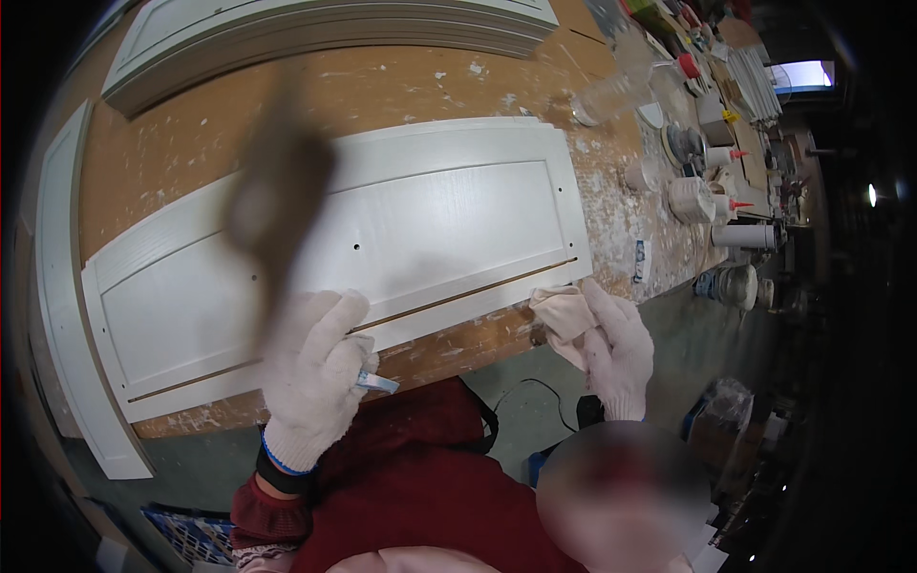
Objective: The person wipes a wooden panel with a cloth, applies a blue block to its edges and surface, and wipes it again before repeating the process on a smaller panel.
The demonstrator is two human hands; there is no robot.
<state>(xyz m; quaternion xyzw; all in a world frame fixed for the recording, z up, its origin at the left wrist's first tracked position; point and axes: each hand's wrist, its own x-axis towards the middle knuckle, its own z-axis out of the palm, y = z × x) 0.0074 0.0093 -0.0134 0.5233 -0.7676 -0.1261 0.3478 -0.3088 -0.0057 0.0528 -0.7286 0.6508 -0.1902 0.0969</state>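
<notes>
White panel (458, 218) seems stiff, best held by its edges. At its six o'clock, left hand (310, 382) grips blue-and-white strip (380, 384); at four, right hand (621, 349) pinches soft-looking cloth (565, 313).

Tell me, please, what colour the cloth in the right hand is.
The cloth in the right hand is cream-white, showing best in the head view.

Both the left glove (320, 382) and the right glove (621, 353) are coloured off-white, the former edged in blue. The panel (439, 215) is seen in white, the cloth (565, 317) in cream, the strip (378, 383) in pale blue and white. The brown desk (382, 86) is speckled with white; the garment (420, 516) is coloured dark red.
</notes>
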